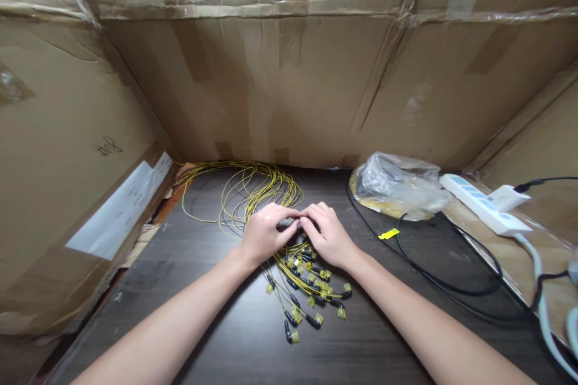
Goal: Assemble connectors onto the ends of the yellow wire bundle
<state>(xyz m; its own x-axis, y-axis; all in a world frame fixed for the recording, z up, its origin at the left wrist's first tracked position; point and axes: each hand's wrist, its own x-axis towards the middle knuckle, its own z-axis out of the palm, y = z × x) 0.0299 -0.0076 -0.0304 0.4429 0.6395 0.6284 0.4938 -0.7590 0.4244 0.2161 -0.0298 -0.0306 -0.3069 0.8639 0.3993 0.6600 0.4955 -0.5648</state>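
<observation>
My left hand point(270, 230) and my right hand point(329, 233) meet over the middle of the dark table, each closed in a pinch. Their fingertips nearly touch, and whatever is between them is too small to make out. Under and behind the left hand runs a bundle of thin yellow cables point(271, 183), looped loosely toward the back left. On the near side the cables fan out into several black connectors point(312, 321) with clear yellowish caps point(342, 313). Part of the bundle is hidden beneath my hands.
Cardboard walls point(280, 90) enclose the dark table point(217, 337) at the back and sides. A clear plastic bag point(397, 183) lies back right, beside a white power strip point(485, 204). A black cable point(451, 286) with a yellow tag point(389, 234) curves along the right.
</observation>
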